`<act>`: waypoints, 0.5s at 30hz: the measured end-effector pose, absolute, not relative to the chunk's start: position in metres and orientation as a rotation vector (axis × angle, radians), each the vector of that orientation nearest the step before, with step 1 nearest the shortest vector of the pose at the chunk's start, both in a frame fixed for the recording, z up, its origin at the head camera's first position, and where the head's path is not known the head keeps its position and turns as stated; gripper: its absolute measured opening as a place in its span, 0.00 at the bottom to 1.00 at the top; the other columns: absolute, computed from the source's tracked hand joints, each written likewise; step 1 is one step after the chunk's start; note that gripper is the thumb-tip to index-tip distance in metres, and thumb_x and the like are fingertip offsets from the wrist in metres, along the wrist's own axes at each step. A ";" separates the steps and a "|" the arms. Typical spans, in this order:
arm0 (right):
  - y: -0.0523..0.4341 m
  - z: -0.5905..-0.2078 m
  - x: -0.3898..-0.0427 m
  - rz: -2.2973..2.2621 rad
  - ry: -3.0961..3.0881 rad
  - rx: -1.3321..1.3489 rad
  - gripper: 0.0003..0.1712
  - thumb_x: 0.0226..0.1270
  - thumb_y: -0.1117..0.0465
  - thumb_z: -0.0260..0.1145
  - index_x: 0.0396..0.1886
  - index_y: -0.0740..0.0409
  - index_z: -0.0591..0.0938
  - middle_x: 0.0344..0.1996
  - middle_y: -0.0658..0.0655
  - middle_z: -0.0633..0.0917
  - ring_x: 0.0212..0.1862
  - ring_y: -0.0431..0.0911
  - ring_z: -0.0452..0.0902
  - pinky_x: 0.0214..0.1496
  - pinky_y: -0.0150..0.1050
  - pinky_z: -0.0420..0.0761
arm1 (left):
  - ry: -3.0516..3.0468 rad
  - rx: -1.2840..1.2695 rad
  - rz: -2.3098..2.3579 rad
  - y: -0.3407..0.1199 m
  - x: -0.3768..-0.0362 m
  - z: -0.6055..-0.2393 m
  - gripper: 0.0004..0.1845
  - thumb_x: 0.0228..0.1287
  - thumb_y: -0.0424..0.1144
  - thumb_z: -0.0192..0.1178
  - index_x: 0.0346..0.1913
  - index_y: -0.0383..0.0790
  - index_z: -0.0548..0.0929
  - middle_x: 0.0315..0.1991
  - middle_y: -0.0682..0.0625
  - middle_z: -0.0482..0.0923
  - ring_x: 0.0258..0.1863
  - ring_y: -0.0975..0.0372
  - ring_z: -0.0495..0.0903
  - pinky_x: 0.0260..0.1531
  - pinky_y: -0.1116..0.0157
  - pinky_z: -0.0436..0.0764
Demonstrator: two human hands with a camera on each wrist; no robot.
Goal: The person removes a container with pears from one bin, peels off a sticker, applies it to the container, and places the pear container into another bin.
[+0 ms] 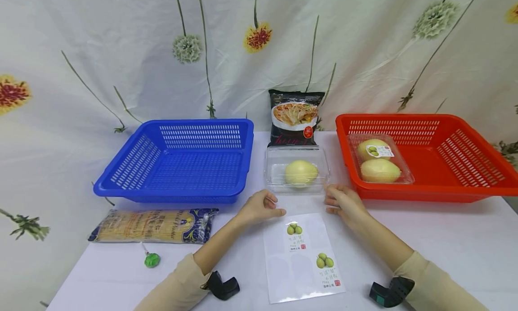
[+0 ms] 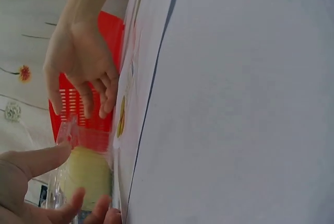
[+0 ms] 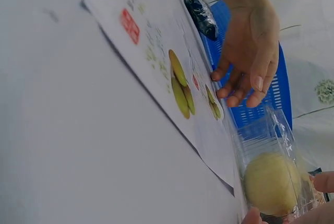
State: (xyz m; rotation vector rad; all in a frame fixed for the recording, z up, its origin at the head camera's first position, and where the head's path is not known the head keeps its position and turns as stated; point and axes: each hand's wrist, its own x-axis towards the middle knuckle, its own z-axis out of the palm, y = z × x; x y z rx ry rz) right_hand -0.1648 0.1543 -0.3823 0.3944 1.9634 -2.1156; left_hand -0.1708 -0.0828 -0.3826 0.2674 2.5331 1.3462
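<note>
A clear plastic box (image 1: pixel 275 162) with a pale yellow fruit (image 1: pixel 301 172), perhaps a pear, stands at the middle of the table, its lid seemingly down. Just below its near left corner my left hand (image 1: pixel 261 208) hovers, fingers loosely bent and holding nothing. My right hand (image 1: pixel 346 204) is by the near right corner, fingers relaxed; whether its fingertips touch the box I cannot tell. Between my forearms lies a sticker sheet (image 1: pixel 283 275) with two printed fruit labels and blank patches. Both wrist views show the hands on either side of the box (image 3: pixel 261 130).
A blue basket (image 1: pixel 194 191) stands at left, and a red basket (image 1: pixel 441 191) at right holds a labelled clear box of two fruits (image 1: pixel 380 169). Behind the middle box is a black noodle packet (image 1: pixel 294 117). A spaghetti pack (image 1: pixel 154 226) and a green lollipop (image 1: pixel 152 259) lie at front left.
</note>
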 end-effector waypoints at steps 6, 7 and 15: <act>0.154 -0.386 -0.152 -1.875 2.171 0.169 0.30 0.66 0.60 0.60 0.62 0.73 0.63 0.50 0.66 0.76 0.46 0.51 0.75 0.44 0.38 0.82 | 2.600 0.691 0.910 -0.080 -0.167 -0.377 0.24 0.41 0.37 0.74 0.44 0.35 0.78 0.34 0.47 0.77 0.33 0.60 0.73 0.37 0.65 0.73; 0.154 -0.386 -0.151 -1.844 2.202 0.129 0.30 0.66 0.60 0.60 0.61 0.73 0.63 0.50 0.68 0.76 0.48 0.53 0.75 0.44 0.40 0.82 | 2.605 0.707 0.856 -0.079 -0.168 -0.377 0.25 0.39 0.37 0.75 0.44 0.36 0.78 0.33 0.48 0.76 0.33 0.60 0.72 0.37 0.65 0.73; 0.156 -0.387 -0.148 -1.710 2.321 -0.057 0.25 0.65 0.61 0.62 0.56 0.72 0.69 0.47 0.66 0.79 0.46 0.52 0.76 0.44 0.42 0.82 | 2.632 0.747 0.569 -0.068 -0.172 -0.377 0.26 0.35 0.36 0.77 0.40 0.37 0.78 0.28 0.51 0.72 0.29 0.61 0.70 0.32 0.66 0.72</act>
